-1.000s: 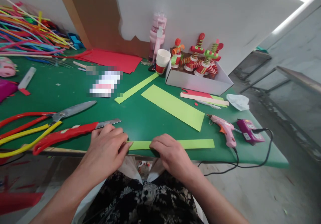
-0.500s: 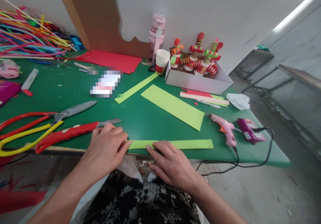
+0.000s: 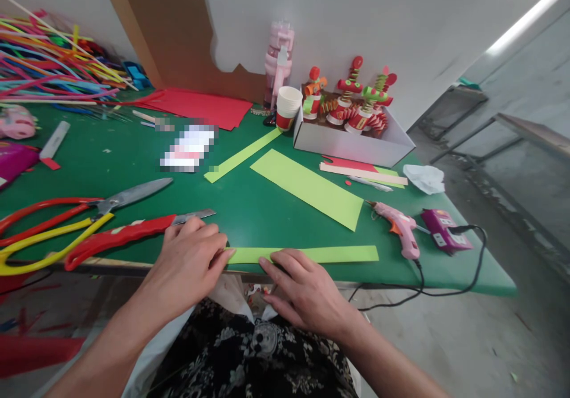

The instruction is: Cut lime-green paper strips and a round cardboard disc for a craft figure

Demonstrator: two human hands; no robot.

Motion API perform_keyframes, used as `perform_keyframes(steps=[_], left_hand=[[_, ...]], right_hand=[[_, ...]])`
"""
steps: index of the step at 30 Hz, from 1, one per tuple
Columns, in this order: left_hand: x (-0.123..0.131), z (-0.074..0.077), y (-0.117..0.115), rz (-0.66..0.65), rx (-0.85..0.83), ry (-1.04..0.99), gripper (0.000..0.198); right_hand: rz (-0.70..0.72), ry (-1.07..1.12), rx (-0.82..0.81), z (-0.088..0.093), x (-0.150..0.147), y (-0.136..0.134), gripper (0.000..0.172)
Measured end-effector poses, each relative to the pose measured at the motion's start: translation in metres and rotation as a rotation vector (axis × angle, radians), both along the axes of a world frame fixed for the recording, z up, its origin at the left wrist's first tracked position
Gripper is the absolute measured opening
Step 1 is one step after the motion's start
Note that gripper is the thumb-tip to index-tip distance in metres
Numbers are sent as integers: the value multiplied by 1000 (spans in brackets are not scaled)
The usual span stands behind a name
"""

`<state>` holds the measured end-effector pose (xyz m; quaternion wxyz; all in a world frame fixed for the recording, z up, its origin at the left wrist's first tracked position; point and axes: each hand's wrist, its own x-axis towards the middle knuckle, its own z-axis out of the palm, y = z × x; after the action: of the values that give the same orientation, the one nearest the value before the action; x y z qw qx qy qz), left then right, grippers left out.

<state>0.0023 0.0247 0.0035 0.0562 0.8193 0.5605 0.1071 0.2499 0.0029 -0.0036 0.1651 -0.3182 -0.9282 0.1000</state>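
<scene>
A narrow light-green paper strip [image 3: 342,255] lies along the front edge of the green table. At its left end my left hand [image 3: 191,255] has its fingers curled and the thumb pressed on the strip; the fingertips are partly hidden. My right hand [image 3: 307,288] rests on the strip's middle with fingers stretched out, the thumb below the table edge. Just left of my left hand is a red-handled utility knife [image 3: 120,237], its blade out. Beyond the strip lie a wide light-green paper piece [image 3: 309,190] and another narrow green strip [image 3: 244,155].
Scissors [image 3: 102,208] with red and yellow handles lie at the left. A pink glue gun [image 3: 396,220] with a cord is at the right, beside a purple box [image 3: 445,231]. Behind stand a white box [image 3: 351,145] of paper figures, paper cups [image 3: 288,107] and a pink bottle [image 3: 279,65].
</scene>
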Motion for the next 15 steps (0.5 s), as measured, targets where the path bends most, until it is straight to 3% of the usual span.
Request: perform_keyframes(steps=[5,9,11,15], left_hand=[[0,5,-8,23,60,26,31],[8,12,-32,170,397,-78,19],[15,11,-46,99,516,-142,25],[28,-6,-59,-95,499,-153,37]], right_hand=[[-2,10,-19,2,-1,0,45],[5,20,-19,2,-2,0,46],[6,26,-10,1,-2,0,46],[-10,30,-7,0,-3,-1,46]])
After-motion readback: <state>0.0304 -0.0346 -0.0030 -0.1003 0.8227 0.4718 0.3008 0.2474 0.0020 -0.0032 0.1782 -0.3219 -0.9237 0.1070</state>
